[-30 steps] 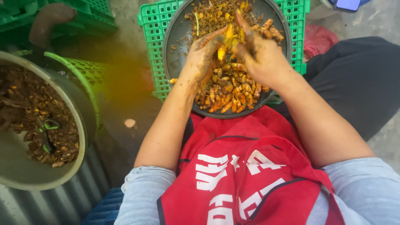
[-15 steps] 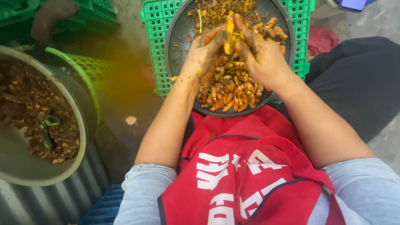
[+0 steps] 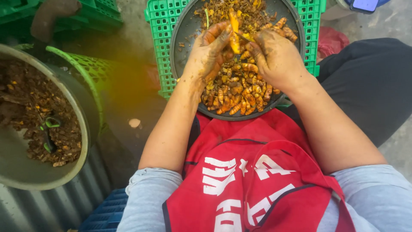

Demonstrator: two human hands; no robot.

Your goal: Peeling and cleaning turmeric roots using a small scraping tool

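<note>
From the head camera, both hands work over a dark round pan (image 3: 184, 34) set on a green crate (image 3: 163, 25). The left hand (image 3: 208, 51) pinches closed around a bright yellow turmeric root (image 3: 234, 31); the right hand (image 3: 277, 58) is closed on a thin blade touching it. The root stands lengthwise up the frame, tip pointing away. It looks partly scraped, and many unpeeled roots (image 3: 240, 101) remain heaped beneath.

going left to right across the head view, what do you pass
big grey basin of brown peelings → green mesh basket → left hand → peeled yellow root piece → right hand → dark trouser leg
</note>
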